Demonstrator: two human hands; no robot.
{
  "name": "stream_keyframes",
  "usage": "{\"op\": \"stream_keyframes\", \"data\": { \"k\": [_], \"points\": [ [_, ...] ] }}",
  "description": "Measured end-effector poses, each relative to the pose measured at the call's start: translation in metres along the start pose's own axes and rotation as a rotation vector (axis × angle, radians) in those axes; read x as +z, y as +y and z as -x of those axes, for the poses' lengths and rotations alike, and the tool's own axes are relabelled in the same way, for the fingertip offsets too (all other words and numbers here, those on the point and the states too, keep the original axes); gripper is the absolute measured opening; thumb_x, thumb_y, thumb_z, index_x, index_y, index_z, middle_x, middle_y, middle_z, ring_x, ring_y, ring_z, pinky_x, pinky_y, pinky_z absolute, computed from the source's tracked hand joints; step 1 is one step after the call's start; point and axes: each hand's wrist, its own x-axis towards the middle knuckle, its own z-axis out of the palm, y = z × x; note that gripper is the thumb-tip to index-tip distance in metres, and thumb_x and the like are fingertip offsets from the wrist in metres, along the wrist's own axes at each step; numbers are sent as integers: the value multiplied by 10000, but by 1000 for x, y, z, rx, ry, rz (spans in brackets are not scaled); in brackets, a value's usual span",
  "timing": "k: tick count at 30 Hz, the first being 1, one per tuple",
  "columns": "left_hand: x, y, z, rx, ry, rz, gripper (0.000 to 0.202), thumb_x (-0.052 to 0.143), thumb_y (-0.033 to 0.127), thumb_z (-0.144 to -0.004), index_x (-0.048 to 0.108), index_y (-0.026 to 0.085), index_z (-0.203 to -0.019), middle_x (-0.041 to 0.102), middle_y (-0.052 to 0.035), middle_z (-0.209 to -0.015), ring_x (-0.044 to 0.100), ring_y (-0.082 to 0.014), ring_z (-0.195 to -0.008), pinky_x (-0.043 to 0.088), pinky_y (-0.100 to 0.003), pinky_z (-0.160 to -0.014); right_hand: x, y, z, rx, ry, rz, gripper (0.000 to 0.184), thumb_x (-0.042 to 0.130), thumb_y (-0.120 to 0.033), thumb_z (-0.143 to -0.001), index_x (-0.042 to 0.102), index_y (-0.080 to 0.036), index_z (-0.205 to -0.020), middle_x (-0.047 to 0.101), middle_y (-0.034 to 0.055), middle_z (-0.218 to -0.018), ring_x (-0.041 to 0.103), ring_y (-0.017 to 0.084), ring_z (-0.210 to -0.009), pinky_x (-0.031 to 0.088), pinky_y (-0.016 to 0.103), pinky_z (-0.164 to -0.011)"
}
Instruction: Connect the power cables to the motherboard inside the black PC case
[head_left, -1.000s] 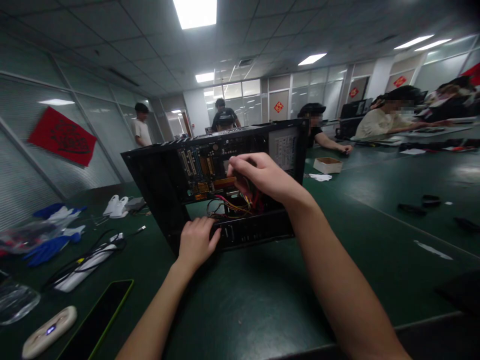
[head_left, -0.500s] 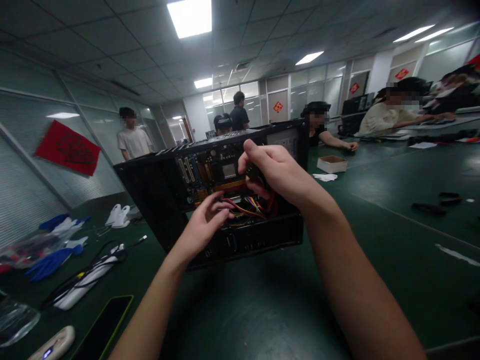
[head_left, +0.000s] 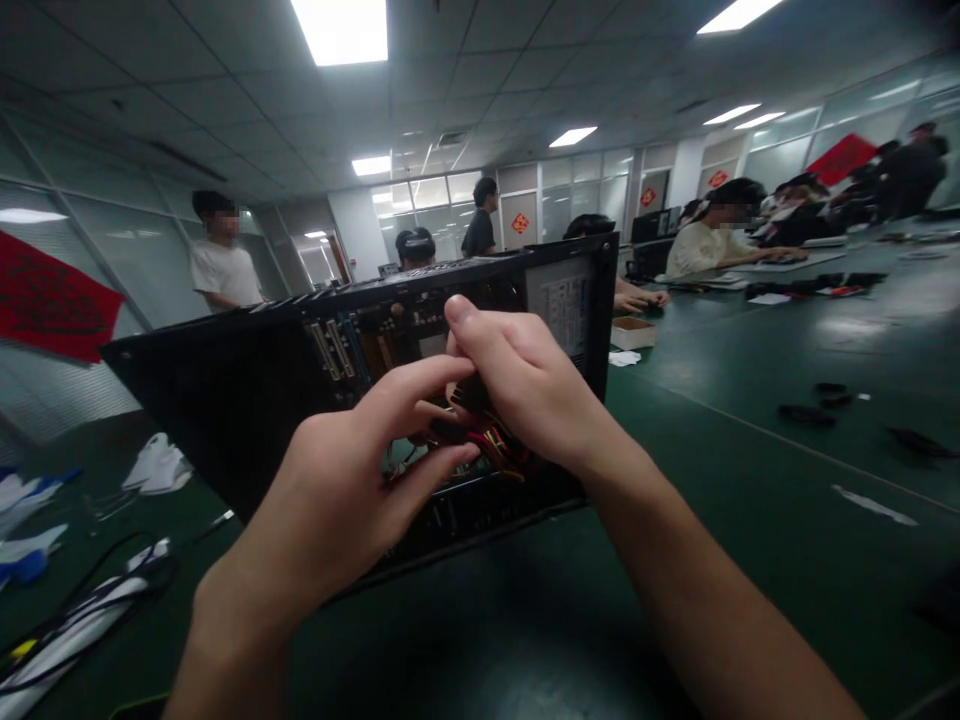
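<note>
An open black computer case (head_left: 187,385) stands tilted on the table in front of me, its inside facing me. My right hand (head_left: 517,380) is closed around a bundle of power cables with dark connectors, mostly hidden by the fingers. Red, yellow and black wires (head_left: 499,445) hang below it inside the case. My left hand (head_left: 360,450) reaches in from the left, thumb and fingers apart around the bundle, fingertips close to my right hand. Behind them show the motherboard's slots (head_left: 330,350) and the labelled power supply (head_left: 559,300).
The green table (head_left: 720,520) extends right, with a small cardboard box (head_left: 632,332), white paper (head_left: 624,358) and dark items (head_left: 806,414). A white power strip (head_left: 82,625) with black cable and a white plastic bag (head_left: 156,465) lie left. Several people sit or stand beyond.
My left hand has moved up and right to meet my right hand at the cables. The case looks nearer, and my view has turned to the right.
</note>
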Motion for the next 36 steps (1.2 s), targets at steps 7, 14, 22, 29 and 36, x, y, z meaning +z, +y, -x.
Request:
{"op": "stream_keyframes", "data": {
  "k": [7, 14, 22, 29, 36],
  "points": [
    [0, -11, -3, -12, -12, 95, 462, 751, 318, -827, 600, 225, -1253, 709, -38, -1067, 721, -169, -830, 605, -220, -678, 12, 6, 2, 44, -40, -36, 561, 377, -593, -1008, 485, -183, -641, 478, -20, -655, 451, 103, -643, 364, 240, -601],
    [4, -17, -4, -104, -82, 362, 546, 799, 335, -769, 591, 230, -1262, 691, -58, -1056, 710, -188, -780, 611, -255, -635, 14, 4, 6, 130, -41, -59, 615, 345, -725, -948, 600, -184, -804, 527, 6, -712, 531, 146, -718, 421, 254, -637],
    [5, -29, -3, -87, -151, 335, 662, 794, 348, -763, 538, 231, -1362, 694, -28, -919, 685, -185, -753, 580, -257, -642, 14, 6, 11, 164, -110, -35, 687, 341, -769, -917, 623, -161, -1068, 572, 10, -743, 570, 157, -726, 442, 261, -656],
    [4, -34, -3, -68, -170, 284, 614, 805, 373, -755, 585, 206, -1303, 695, -19, -872, 682, -179, -754, 577, -274, -694, 16, 6, 12, 212, -158, -90, 740, 347, -791, -898, 587, -156, -1192, 597, 12, -764, 592, 159, -706, 450, 259, -635],
    [4, -36, -5, -72, -185, 280, 635, 801, 398, -755, 570, 209, -1315, 691, -26, -914, 677, -181, -783, 567, -268, -690, 18, 10, 11, 228, -167, -106, 763, 342, -808, -885, 577, -154, -1200, 618, 26, -779, 620, 172, -722, 465, 259, -628]
  ]
}}
